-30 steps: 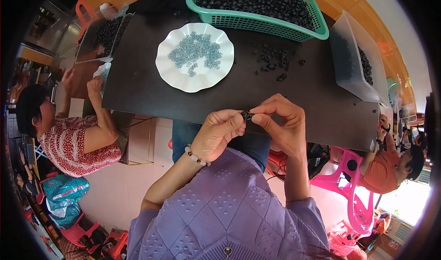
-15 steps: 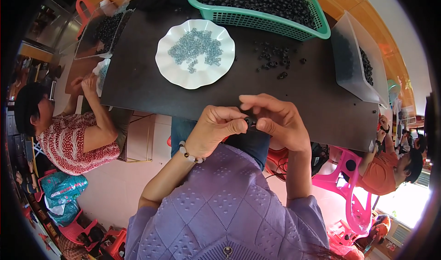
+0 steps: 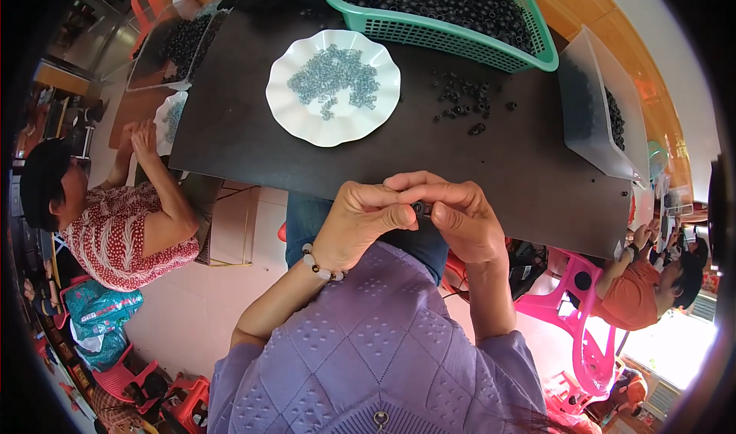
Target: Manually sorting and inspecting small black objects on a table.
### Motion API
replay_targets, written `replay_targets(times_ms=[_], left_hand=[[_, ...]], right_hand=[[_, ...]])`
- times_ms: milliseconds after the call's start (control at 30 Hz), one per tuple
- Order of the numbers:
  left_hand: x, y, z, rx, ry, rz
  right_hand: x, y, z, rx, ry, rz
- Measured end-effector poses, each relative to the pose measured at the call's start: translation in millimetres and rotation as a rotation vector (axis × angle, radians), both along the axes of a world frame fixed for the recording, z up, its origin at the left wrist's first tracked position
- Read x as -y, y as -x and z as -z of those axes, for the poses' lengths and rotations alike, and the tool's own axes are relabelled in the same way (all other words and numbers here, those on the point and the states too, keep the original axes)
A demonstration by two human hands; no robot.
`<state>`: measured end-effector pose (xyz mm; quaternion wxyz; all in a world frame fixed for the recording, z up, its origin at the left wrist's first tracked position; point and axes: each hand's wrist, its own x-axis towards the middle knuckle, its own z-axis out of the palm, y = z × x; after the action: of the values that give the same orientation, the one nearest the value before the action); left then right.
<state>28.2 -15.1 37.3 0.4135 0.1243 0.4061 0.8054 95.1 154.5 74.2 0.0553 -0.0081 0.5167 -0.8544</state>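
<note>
A small black ring-shaped part [image 3: 418, 208] is held in front of me, just off the table's near edge. My left hand [image 3: 368, 215] pinches it between thumb and bent fingers; a beaded bracelet circles that wrist. My right hand [image 3: 464, 219] closes on it from the other side, its fingers curled behind and its thumb beside the part. The fingers partly cover the piece. Beyond the hands, a white wavy-edged plate [image 3: 287, 123] carries a heap of small clear bluish pieces [image 3: 333, 77]. Several loose black parts [image 3: 462, 96] lie to its right.
A green basket [image 3: 452, 34] full of black parts stands at the far side of the dark table [image 3: 245, 146]. At the right is a translucent bin [image 3: 598, 104] with more. Other people work at the left [image 3: 138, 219] and right [image 3: 632, 288], near pink plastic seats [image 3: 567, 296].
My right fingers have come down and closed in around the black part, with the index finger now reaching toward the left fingers. The view has shifted slightly.
</note>
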Motion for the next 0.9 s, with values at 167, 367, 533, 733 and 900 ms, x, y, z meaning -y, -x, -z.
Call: replay_targets(times_ms=[167, 367, 533, 733, 900], left_hand=[[1, -2, -4, -0.075, 0.012, -0.037], [1, 0, -7, -0.043, 0.0, -0.083], [3, 2, -3, 0.044, -0.048, -0.059], [2, 1, -8, 0.047, -0.017, -0.059], [2, 4, -5, -0.062, 0.012, -0.063]], right_hand=[[5, -2, 3, 0.011, 0.069, 0.016], [16, -3, -3, 0.084, 0.07, 0.087], [24, -4, -1, 0.063, 0.025, 0.22], [20, -6, 6, -0.043, -0.054, 0.332], [22, -5, 5, 0.02, -0.022, 0.337]])
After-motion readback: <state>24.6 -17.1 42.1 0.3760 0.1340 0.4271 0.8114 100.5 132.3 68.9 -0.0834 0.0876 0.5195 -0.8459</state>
